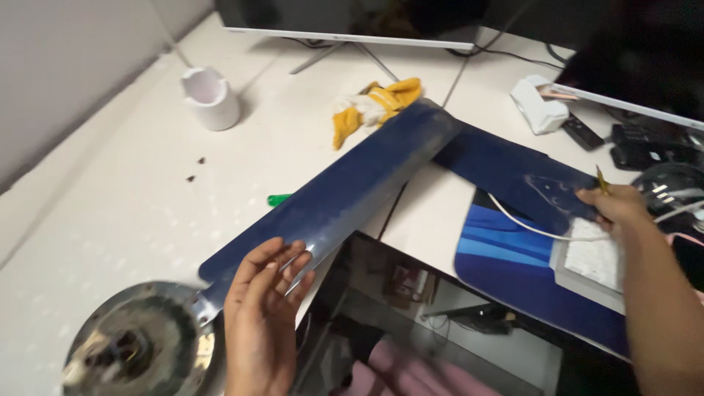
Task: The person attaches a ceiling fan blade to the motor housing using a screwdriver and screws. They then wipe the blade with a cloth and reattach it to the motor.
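A long dark blue fan blade (352, 187) lies slanted across the white table (110, 213), joined at its near end to a round grey metal motor hub (139, 345). My left hand (264, 315) rests flat on the blade's near end, fingers spread. A second dark blue blade (513, 172) lies to the right, pointing away from the first. My right hand (620, 209) sits at that blade's far end, fingers closed on a thin yellow-green tool (600, 180). A white cable (528, 227) runs under that hand.
A white cup (211, 97) stands at the back left. A yellow and white cloth (370, 106) lies behind the blade, a green object (279, 199) beside it. A blue mat (513, 257), a white box (539, 106), monitor stands and dark gadgets sit at right.
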